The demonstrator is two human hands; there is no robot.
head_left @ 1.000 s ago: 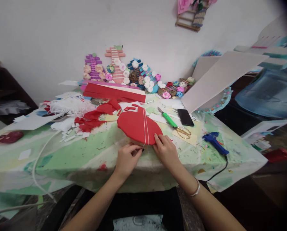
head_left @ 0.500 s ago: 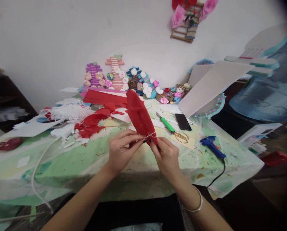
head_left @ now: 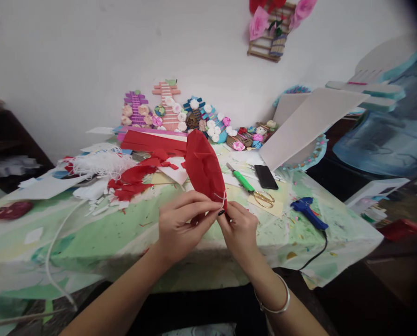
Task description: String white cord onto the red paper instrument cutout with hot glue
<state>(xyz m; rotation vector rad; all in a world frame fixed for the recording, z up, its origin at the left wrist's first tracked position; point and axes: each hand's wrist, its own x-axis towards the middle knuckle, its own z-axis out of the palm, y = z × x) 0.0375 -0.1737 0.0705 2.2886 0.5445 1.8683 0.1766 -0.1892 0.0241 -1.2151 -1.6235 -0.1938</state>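
A folded red paper piece [head_left: 204,163], shaped like a long petal, stands up above my hands over the table's front part. My right hand [head_left: 241,228] pinches its lower end between thumb and fingers. White string [head_left: 224,199] loops around that lower end. With thumb and fingertips together, my left hand [head_left: 183,221] grips the string close beside the right fingertips. The exact hold of the fingertips is partly hidden. Behind the paper lie red paper scraps [head_left: 131,182] and wide red strips [head_left: 152,142].
Right of my hands lie a green-handled cutter [head_left: 243,181], gold scissors [head_left: 263,199], a black phone [head_left: 266,177] and a blue glue gun [head_left: 309,213] with its cord. To the left are tangled white string [head_left: 98,162] and a white cable [head_left: 50,252]. Flower-decorated crafts [head_left: 168,109] line the wall.
The red paper has turned so more of its broad face shows. My left fingertips have shifted slightly right with the string, close to my right thumb.
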